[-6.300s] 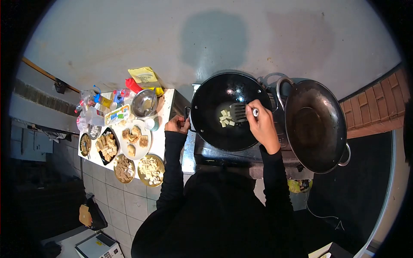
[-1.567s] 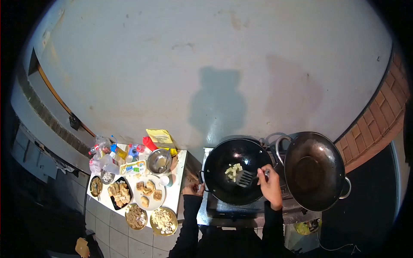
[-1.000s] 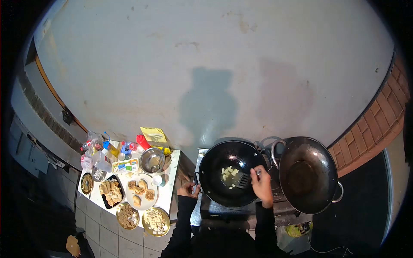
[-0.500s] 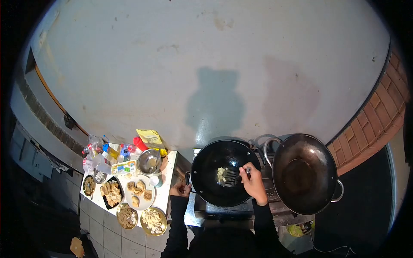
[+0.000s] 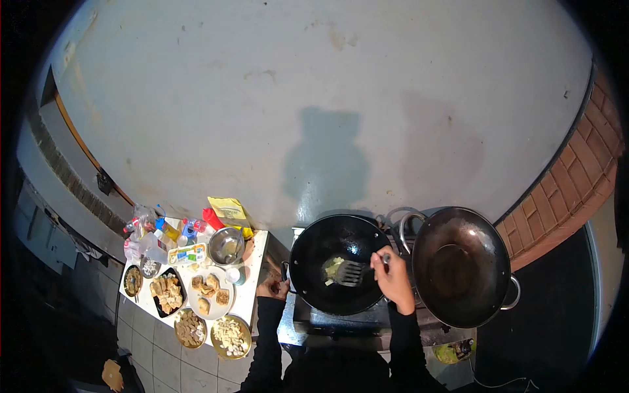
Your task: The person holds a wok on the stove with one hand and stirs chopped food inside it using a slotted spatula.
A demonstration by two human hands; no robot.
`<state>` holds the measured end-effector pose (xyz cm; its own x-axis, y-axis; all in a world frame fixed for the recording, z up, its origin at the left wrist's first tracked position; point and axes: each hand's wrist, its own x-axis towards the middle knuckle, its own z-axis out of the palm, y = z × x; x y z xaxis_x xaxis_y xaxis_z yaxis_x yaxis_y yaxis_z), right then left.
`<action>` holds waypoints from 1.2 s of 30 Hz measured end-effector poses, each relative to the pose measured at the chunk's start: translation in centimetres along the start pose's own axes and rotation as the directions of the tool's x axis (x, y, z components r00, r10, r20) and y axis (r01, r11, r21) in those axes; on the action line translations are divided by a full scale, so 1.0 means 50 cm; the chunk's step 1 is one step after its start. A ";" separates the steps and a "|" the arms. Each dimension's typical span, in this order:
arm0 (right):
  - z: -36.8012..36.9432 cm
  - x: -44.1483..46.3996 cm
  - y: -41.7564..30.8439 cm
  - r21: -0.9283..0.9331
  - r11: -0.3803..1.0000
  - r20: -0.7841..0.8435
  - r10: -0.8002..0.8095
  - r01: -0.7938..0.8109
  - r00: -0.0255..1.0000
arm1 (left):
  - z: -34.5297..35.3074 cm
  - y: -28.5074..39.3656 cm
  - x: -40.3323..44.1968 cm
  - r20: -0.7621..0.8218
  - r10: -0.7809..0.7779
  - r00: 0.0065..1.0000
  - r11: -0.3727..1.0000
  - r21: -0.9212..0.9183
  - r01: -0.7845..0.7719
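My left fingers (image 5: pixel 283 283) grip the handle (image 5: pixel 284 268) at the wok's (image 5: pixel 327 299) nine o'clock, likely steadying it, while my right fingers (image 5: pixel 380 264) clasp the spatula (image 5: pixel 350 274), reaching the pale pieces (image 5: pixel 333 267) from three o'clock.

The deep round black wok (image 5: pixel 311 268) has a smooth, glossy metal inside, and the slotted grey spatula (image 5: pixel 351 274) looks like dull-sheened metal. The wide brown-black wok (image 5: pixel 462 262) shows mottled, darkened metal with shiny steel loop handles (image 5: pixel 519 293). Matt black cloth sleeves (image 5: pixel 405 340) contrast with the rough, orange-brown brick wall strip (image 5: pixel 576 177).
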<state>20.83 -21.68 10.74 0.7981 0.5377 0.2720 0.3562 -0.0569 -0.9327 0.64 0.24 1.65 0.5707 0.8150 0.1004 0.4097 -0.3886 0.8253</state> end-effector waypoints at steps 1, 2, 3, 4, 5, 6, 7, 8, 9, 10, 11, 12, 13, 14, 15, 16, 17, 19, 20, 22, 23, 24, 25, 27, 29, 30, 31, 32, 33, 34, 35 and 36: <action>-0.013 -0.001 0.001 -0.058 0.997 0.000 -0.049 0.049 0.999 | 0.002 -0.003 0.000 -0.005 -0.002 1.000 1.000 -0.001 0.002; -0.022 -0.003 -0.012 -0.145 0.989 0.016 -0.036 0.038 0.999 | 0.005 -0.006 -0.001 -0.016 0.011 1.000 1.000 0.009 -0.010; -0.026 -0.005 -0.023 -0.231 0.973 0.029 -0.022 0.028 0.999 | 0.006 -0.010 -0.001 -0.027 0.024 0.999 1.000 0.020 -0.024; -0.016 -0.006 -0.011 -0.248 0.969 0.024 -0.002 0.008 1.000 | 0.006 -0.012 -0.001 -0.031 0.024 0.999 1.000 0.018 -0.023; 0.000 -0.006 0.008 -0.268 0.963 0.016 0.019 -0.014 1.000 | 0.007 -0.012 0.000 -0.022 0.007 1.000 1.000 -0.021 -0.008; 0.016 -0.001 0.024 -0.223 0.973 -0.002 -0.063 0.061 0.998 | 0.008 -0.012 -0.001 -0.007 -0.008 1.000 0.998 -0.058 0.007; 0.029 0.002 0.062 -0.123 0.992 0.007 -0.012 0.012 1.000 | 0.008 -0.011 -0.003 -0.001 -0.005 1.000 0.998 -0.059 0.005; 0.032 0.001 0.060 -0.130 0.991 0.011 -0.013 0.014 1.000 | 0.006 -0.010 -0.003 0.005 -0.003 1.000 0.999 -0.044 0.003; 0.035 0.007 0.056 -0.134 0.991 0.019 -0.019 0.021 1.000 | 0.004 -0.009 0.001 0.003 -0.002 1.000 1.000 -0.030 0.002; 0.030 0.005 0.049 -0.083 0.997 0.010 -0.004 0.005 1.000 | 0.003 -0.010 0.000 0.001 0.012 1.000 0.999 -0.029 -0.012; 0.022 0.006 0.030 -0.033 0.999 0.003 0.010 -0.010 1.000 | -0.001 -0.002 -0.002 -0.007 0.010 1.000 1.000 -0.030 -0.010; 0.012 0.007 0.027 -0.054 0.998 -0.015 -0.022 0.021 1.000 | -0.006 0.013 -0.003 -0.007 0.015 1.000 1.000 0.005 -0.015; -0.001 0.005 0.017 -0.056 0.998 -0.012 0.026 -0.026 1.000 | -0.009 0.021 -0.002 -0.005 0.021 1.000 0.999 0.040 -0.021; -0.009 0.003 0.020 -0.109 0.992 -0.007 0.056 -0.056 0.998 | -0.004 0.013 -0.002 -0.029 0.023 0.999 1.000 0.011 -0.023; -0.014 0.000 0.022 -0.164 0.983 -0.005 0.086 -0.086 0.996 | 0.000 0.007 -0.003 -0.031 0.024 0.999 1.000 0.008 -0.024; -0.007 -0.001 0.022 -0.219 0.975 -0.035 0.021 -0.028 0.999 | 0.003 0.002 -0.001 -0.056 0.046 0.997 0.999 -0.004 -0.046; 0.005 -0.002 0.022 -0.275 0.961 -0.062 -0.046 0.027 0.997 | 0.006 -0.001 0.000 -0.082 0.066 0.994 0.998 -0.015 -0.068; 0.027 -0.002 0.077 -0.186 0.982 -0.049 -0.020 0.011 0.999 | 0.011 -0.004 0.000 -0.085 0.061 0.994 0.997 -0.047 -0.066; 0.031 -0.002 0.074 -0.123 0.992 -0.043 0.004 -0.009 0.999 | 0.011 -0.007 0.001 -0.089 0.055 0.994 0.995 -0.073 -0.062; 0.033 0.005 0.068 -0.055 0.998 -0.033 0.023 -0.024 0.999 | 0.020 -0.031 0.006 -0.079 0.054 0.995 0.993 -0.100 -0.062; 0.028 0.006 0.060 -0.043 0.999 -0.051 0.015 -0.017 0.999 | 0.020 -0.033 0.007 -0.072 0.047 0.996 0.990 -0.128 -0.056; 0.021 0.006 0.051 -0.031 0.999 -0.068 0.008 -0.010 0.998 | 0.019 -0.035 0.008 -0.079 0.044 0.996 0.990 -0.128 -0.054; 0.010 0.006 0.037 -0.037 0.999 -0.055 0.029 -0.031 0.998 | 0.019 -0.037 0.010 -0.077 0.061 0.995 0.994 -0.083 -0.067; -0.006 0.004 0.017 -0.171 0.984 -0.027 0.049 -0.053 0.998 | 0.018 -0.035 0.011 -0.076 0.079 0.994 0.996 -0.040 -0.082; 0.013 0.004 0.037 -0.242 0.967 -0.090 -0.101 0.077 0.991 | 0.021 -0.033 0.011 -0.087 0.068 0.994 0.995 -0.063 -0.073; 0.021 0.003 0.034 -0.249 0.968 -0.058 -0.058 0.042 0.997 | 0.021 -0.033 0.010 -0.081 0.071 0.994 0.995 -0.066 -0.076; 0.031 0.004 0.050 -0.262 0.961 -0.055 -0.108 0.090 0.993 | 0.017 -0.033 0.010 -0.044 0.048 0.998 0.998 -0.032 -0.049; 0.035 0.006 0.059 -0.193 0.979 -0.043 -0.069 0.060 0.997 | 0.014 -0.032 0.011 -0.008 0.024 1.000 1.000 0.004 -0.024; 0.036 0.005 0.066 -0.124 0.992 -0.025 -0.032 0.029 0.999 | 0.013 -0.030 0.011 -0.005 0.025 1.000 1.000 0.004 -0.025; 0.032 0.004 0.070 -0.125 0.992 -0.024 -0.032 0.028 0.999 | 0.013 -0.027 0.011 -0.025 0.046 0.999 0.999 0.009 -0.045; 0.024 0.006 0.057 -0.057 0.998 -0.053 -0.023 0.020 0.998 | 0.012 -0.026 0.009 -0.047 0.064 0.997 0.998 0.014 -0.063; 0.015 0.006 0.045 0.011 1.000 -0.080 -0.013 0.014 0.997 | 0.016 -0.031 0.008 -0.050 0.061 0.997 0.998 0.012 -0.061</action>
<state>21.48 -21.02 8.54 0.8298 0.4689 0.3027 0.3622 -0.0397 -0.9313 0.80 0.83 -0.03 0.5585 0.8101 0.1781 0.3832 -0.4425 0.8108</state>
